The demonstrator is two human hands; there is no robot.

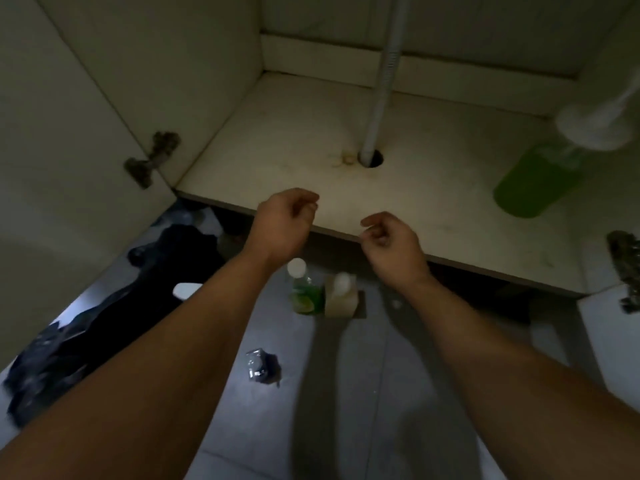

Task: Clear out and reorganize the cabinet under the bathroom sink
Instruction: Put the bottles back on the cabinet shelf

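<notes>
Two empty hands hover at the cabinet shelf (277, 140).
Left hand (282, 226) and right hand (393, 242) hang apart, loosely curled; the green bottle (535, 174) looks light, slick, best gripped mid-body.

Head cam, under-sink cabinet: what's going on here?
A person faces the open cabinet with both hands empty. The left hand and right hand hover over the front edge of the cabinet floor, fingers loosely curled. Inside, only a green bottle is visible, lying tilted at the right, blurred, plus the drain pipe passing down through a hole. On the tiled floor below stand a green-liquid bottle and a pale bottle side by side, with a black bag to the left.
</notes>
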